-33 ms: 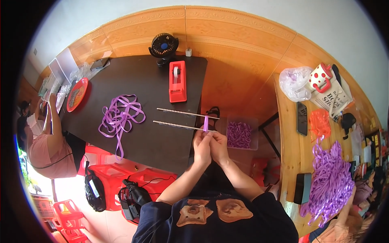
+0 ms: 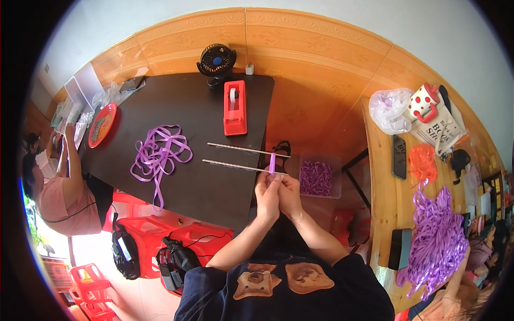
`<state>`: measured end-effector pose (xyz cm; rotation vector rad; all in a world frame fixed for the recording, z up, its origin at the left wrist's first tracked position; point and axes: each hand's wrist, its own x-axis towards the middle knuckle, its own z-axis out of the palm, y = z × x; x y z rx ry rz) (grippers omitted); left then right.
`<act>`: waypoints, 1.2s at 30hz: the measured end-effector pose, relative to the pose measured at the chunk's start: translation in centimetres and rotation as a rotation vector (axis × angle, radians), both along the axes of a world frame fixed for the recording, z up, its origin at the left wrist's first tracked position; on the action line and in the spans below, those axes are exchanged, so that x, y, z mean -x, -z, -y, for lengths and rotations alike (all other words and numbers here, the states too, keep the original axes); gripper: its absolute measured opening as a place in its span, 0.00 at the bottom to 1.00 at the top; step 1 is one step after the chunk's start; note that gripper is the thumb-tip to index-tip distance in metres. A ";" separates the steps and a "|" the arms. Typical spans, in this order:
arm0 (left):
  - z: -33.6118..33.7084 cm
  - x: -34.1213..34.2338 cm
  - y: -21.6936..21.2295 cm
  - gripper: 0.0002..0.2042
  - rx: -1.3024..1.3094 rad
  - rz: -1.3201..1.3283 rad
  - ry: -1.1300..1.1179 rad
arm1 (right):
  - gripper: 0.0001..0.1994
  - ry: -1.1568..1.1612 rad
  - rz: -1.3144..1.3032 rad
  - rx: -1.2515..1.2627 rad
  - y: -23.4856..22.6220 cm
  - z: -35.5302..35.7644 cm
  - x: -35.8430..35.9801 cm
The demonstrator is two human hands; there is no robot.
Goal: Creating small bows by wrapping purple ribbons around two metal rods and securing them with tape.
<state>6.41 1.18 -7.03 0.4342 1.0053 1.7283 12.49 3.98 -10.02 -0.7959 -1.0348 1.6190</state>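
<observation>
Barely anything's moved since the earlier shot, tbh: the narrow, shiny purple ribbon strip (image 2: 272, 162) spanning the two rods maybe looks a hair straighter, and that's it. I'd read that as the work sitting at the same point, with the fiddly finger bit underway and nothing let go. The strip's across the right-hand ends of an upper thin, pale, patterned rod (image 2: 235, 147) and a lower thin, pale, patterned rod (image 2: 230, 165), where both jut past the edge of a dark, smooth-topped table (image 2: 214, 198). Looks wrapped around them to me, but I can't make out the back side. Left hand (image 2: 267, 196) and right hand (image 2: 290, 195) are together just below the lower rod, both closed down to a pinch on the strip's bottom end; which fingertip has which bit is hidden, so can't tell if there's a knot or fold. Nothing else seems to have shifted: loose tangle of flat purple ribbon (image 2: 162, 152) on the tabletop, chunky red plastic tape dispenser (image 2: 234, 120) behind the rods, and a see-through plastic tub (image 2: 335, 188) of small purple ribbon pieces (image 2: 316, 178) lower down, beyond the right hand.
</observation>
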 end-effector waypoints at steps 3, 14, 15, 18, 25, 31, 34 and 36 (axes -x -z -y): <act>0.4 -0.4 -1.8 0.06 0.016 -0.004 -0.096 | 0.07 -0.071 -0.159 0.086 -0.8 0.3 0.4; 0.9 4.4 -4.7 0.14 0.191 0.307 0.263 | 0.07 -0.063 -0.098 0.203 -4.9 1.1 0.2; 0.8 4.7 -5.3 0.18 0.203 0.387 0.314 | 0.07 -0.083 -0.069 0.184 -5.2 1.3 -0.2; 0.7 5.3 -6.3 0.26 0.214 0.500 0.406 | 0.06 -0.074 0.059 0.100 -6.5 1.7 -1.7; 0.7 6.9 -6.7 0.32 0.246 0.559 0.491 | 0.05 0.162 0.176 -0.079 -7.4 -0.9 -3.4; 1.0 7.1 -6.9 0.33 0.178 0.552 0.537 | 0.09 -0.128 0.293 -0.324 -11.8 -9.2 1.8; 0.9 7.1 -6.6 0.33 0.160 0.543 0.557 | 0.10 -0.227 0.341 -0.305 -11.0 -13.3 6.3; 1.0 7.1 -7.1 0.34 0.161 0.524 0.560 | 0.11 -0.235 0.434 -0.330 -11.2 -14.1 8.2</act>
